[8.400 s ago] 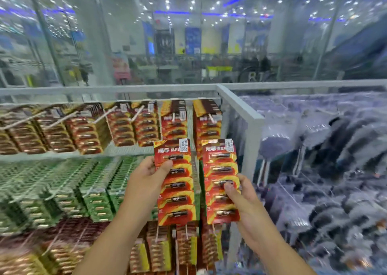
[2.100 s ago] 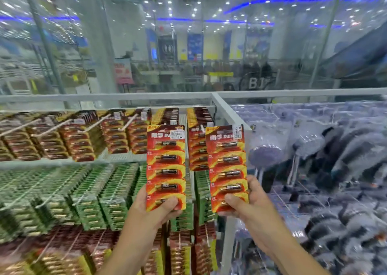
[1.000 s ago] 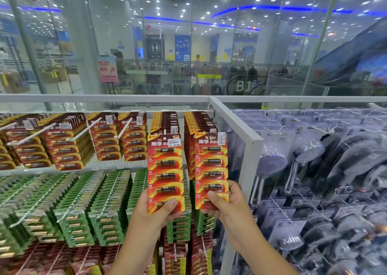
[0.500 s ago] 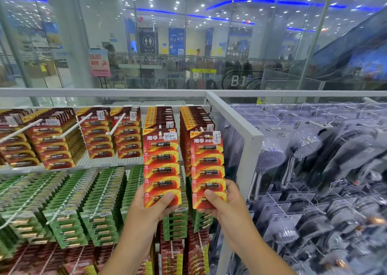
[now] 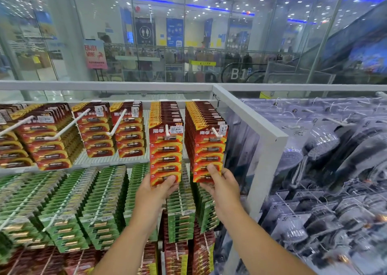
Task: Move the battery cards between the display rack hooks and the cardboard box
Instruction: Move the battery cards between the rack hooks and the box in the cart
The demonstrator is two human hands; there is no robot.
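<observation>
Setting: shop aisle, white display rack point(image 5: 250, 115) against glass, mall concourse beyond.
Top row: red battery cards on white hooks point(image 5: 69, 126), two rightmost hooks packed full.
Left hand point(image 5: 155, 193): fingers curled, pinching bottom edge of left red battery card point(image 5: 166, 149), upright at front of second hook from right, hook tip poking through its hole.
Right hand point(image 5: 222, 185): thumb on front, fingers behind, gripping bottom of right red battery card point(image 5: 210, 147) at front of rightmost hook.
Below: green battery cards point(image 5: 100, 201), more red cards lowest.
Right bay: packaged shower heads point(image 5: 322, 144).
</observation>
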